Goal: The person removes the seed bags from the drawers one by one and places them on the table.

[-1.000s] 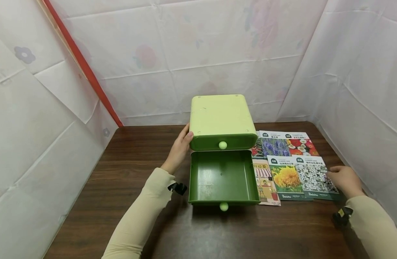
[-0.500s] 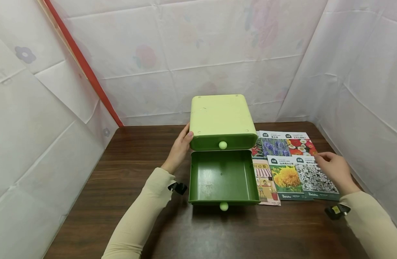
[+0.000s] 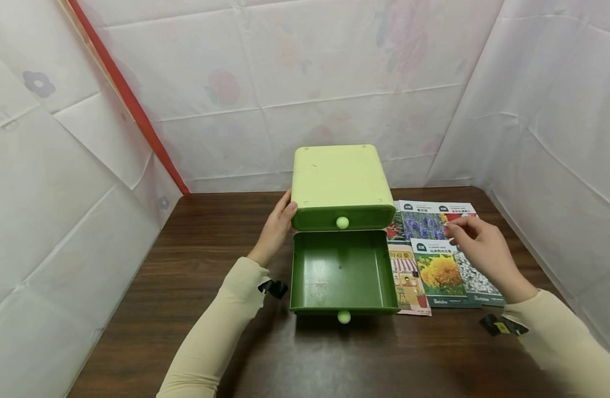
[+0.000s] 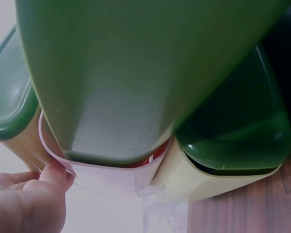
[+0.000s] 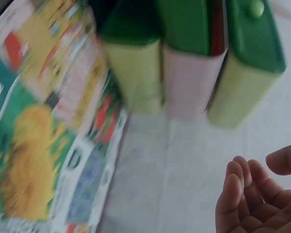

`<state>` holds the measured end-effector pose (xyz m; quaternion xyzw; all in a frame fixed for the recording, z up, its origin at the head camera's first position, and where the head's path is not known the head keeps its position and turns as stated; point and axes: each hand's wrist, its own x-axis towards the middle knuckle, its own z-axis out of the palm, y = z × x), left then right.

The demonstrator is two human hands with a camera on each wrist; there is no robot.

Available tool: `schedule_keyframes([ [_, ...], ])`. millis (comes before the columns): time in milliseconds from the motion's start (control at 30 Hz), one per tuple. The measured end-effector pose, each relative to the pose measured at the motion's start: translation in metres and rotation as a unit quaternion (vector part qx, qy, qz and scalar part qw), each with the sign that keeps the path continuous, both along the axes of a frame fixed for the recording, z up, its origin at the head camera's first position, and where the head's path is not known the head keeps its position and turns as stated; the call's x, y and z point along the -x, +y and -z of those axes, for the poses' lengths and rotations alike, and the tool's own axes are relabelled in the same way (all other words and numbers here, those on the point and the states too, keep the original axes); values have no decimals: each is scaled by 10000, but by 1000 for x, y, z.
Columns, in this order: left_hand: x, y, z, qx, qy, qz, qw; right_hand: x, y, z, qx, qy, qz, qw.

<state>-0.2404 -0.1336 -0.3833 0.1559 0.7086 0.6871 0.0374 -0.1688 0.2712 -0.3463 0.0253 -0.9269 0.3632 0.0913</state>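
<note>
A small drawer cabinet stands mid-table, its top pale yellow-green. Its middle drawer is pulled far out, with nothing visible inside. My left hand rests against the cabinet's left side; the left wrist view shows its fingertips touching near the rim of the pink middle tier. Over the seed packets to the right hovers my right hand, thumb and fingers apart with nothing between them. Below it lie a yellow-flower packet and a partly covered white-flower packet.
Farther back lie a purple-flower packet and a red-flower packet mostly behind the hand. A pink illustrated packet touches the drawer's right side. Pale sheeting encloses the dark wooden table.
My right hand has moved leftward, from the white-flower packet's right edge to above the middle of the packets. The left hand and the cabinet have stayed put.
</note>
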Motion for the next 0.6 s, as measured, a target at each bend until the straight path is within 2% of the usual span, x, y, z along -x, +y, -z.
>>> schedule_keyframes([
  [200,1,-1,0,-27,-4,6,10000,-10,-30,-10,63,392,-585,9975],
  [600,3,0,2,-21,-16,2,10000,-30,-77,-13,194,413,-1576,9865],
])
